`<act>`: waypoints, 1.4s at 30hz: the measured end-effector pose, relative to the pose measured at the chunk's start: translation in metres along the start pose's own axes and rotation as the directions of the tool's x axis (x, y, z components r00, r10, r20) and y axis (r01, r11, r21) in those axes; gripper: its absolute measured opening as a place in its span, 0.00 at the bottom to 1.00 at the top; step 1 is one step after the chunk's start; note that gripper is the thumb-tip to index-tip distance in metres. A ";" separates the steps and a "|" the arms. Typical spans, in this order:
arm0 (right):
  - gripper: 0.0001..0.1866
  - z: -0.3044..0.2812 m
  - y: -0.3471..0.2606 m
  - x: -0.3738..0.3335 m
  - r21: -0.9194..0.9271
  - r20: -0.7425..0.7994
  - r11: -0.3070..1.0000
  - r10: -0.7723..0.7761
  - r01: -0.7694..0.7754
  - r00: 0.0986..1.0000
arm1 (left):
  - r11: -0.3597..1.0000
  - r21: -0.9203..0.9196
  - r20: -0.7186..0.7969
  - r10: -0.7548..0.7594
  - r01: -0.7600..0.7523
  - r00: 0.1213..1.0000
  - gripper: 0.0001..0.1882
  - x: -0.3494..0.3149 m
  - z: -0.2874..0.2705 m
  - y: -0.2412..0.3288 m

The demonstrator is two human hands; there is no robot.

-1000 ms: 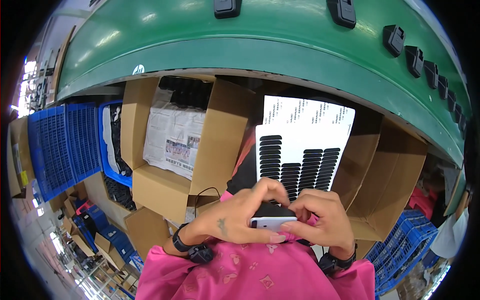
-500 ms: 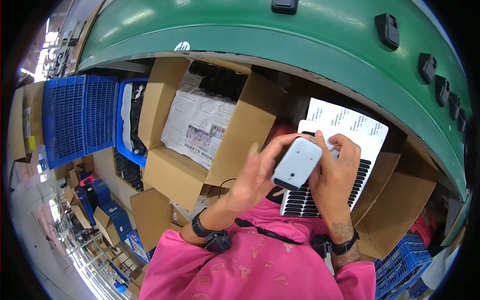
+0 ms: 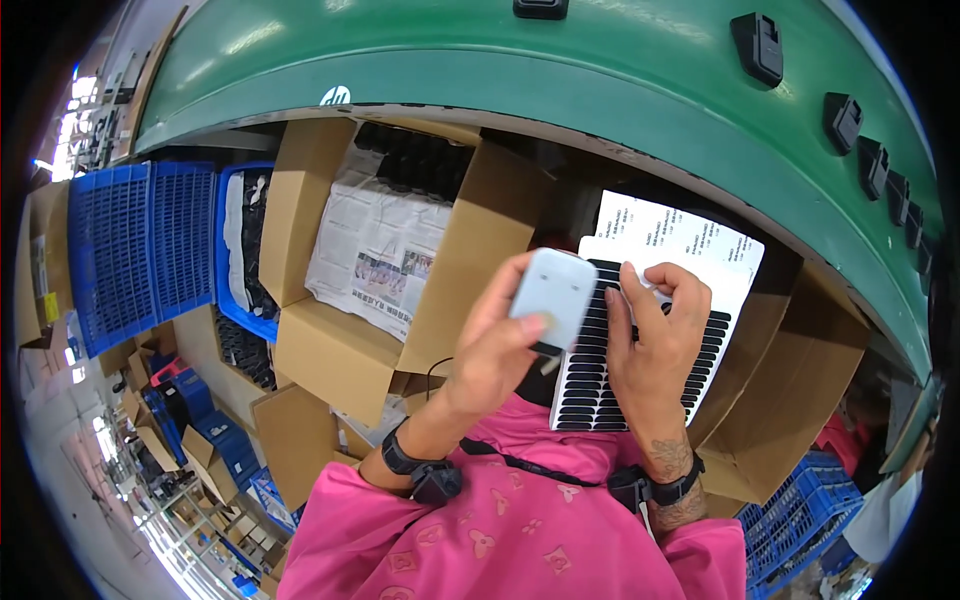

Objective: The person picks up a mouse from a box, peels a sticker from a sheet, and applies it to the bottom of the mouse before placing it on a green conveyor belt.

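In my left hand (image 3: 490,355) is a pale grey, rounded rectangular plastic casing (image 3: 560,285), gripped between thumb and fingers with its smooth face up. A dark band shows along its lower end. My right hand (image 3: 660,340) lies over a white sheet of black adhesive strips (image 3: 580,395). Its thumb and index fingertip come close together at the strips, while the other fingers curl. Whatever they pinch is too small to make out. Behind the strips, a white printed sheet (image 3: 680,235) extends toward the bench.
A green workbench (image 3: 450,75) spans the far side, carrying several black plastic holders (image 3: 757,50). An open cardboard box (image 3: 320,335) with newspaper and black parts stands left, beside blue crates (image 3: 140,250). Another open box (image 3: 790,400) is at right, above a blue basket (image 3: 800,525).
My left hand has drawn the casing left, away from my right hand. My right hand has come off the casing and its fingertips are now at the black strips.
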State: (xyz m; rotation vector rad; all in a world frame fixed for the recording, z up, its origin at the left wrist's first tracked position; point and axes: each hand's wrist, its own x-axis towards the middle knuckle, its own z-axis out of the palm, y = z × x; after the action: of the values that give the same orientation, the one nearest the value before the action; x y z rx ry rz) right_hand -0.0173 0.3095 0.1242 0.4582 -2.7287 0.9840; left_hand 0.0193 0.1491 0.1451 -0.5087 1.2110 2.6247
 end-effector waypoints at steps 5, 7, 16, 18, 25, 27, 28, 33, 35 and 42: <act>0.12 -0.001 -0.009 0.004 0.030 -0.005 0.996 0.078 -0.078 0.997 | 0.995 0.027 0.013 -0.092 0.091 0.996 0.28 0.011 -0.019 -0.003; 0.11 0.000 -0.011 0.006 0.034 -0.009 0.993 0.117 -0.117 0.993 | 0.987 0.018 0.038 -0.160 0.159 0.986 0.32 0.011 -0.017 -0.008; 0.12 0.002 -0.002 -0.001 0.151 -0.032 0.988 0.046 -0.041 0.998 | 0.937 0.350 0.176 -0.062 -0.003 0.982 0.33 0.016 -0.025 -0.010; 0.13 0.001 -0.007 -0.001 0.310 -0.119 0.924 0.270 -0.223 0.955 | 0.941 0.339 0.168 -0.073 0.012 0.983 0.33 0.015 -0.024 -0.009; 0.08 0.010 -0.005 -0.001 0.153 -0.123 0.980 0.145 -0.126 0.982 | 0.945 0.326 0.187 -0.042 -0.022 0.981 0.33 0.014 -0.028 -0.014; 0.07 0.009 -0.007 0.002 0.139 -0.115 0.982 0.143 -0.127 0.983 | 0.934 0.353 0.194 -0.024 -0.047 0.981 0.32 0.012 -0.028 -0.013; 0.06 0.007 -0.008 0.003 0.124 -0.106 0.984 0.143 -0.129 0.984 | 0.832 0.538 0.213 0.017 -0.132 0.977 0.31 0.009 -0.025 -0.008; 0.05 -0.006 -0.010 0.000 0.369 -0.014 0.907 0.226 -0.205 0.974 | 0.750 0.562 0.216 0.275 -0.350 0.937 0.29 -0.021 -0.010 0.002; 0.04 -0.009 -0.009 -0.002 0.609 0.034 0.757 0.274 -0.238 0.961 | 0.905 0.277 0.127 0.297 -0.322 0.946 0.29 -0.029 -0.005 0.001; 0.05 -0.047 -0.026 -0.010 0.881 -0.077 0.443 0.485 -0.169 0.871 | 0.931 0.275 0.220 0.182 -0.240 0.958 0.41 -0.016 0.024 0.008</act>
State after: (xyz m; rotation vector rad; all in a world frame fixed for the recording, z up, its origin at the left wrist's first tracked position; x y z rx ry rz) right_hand 0.0051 0.3234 0.1723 -0.1644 -1.8439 2.3034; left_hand 0.0262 0.1617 0.1711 -0.0706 1.6380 2.5130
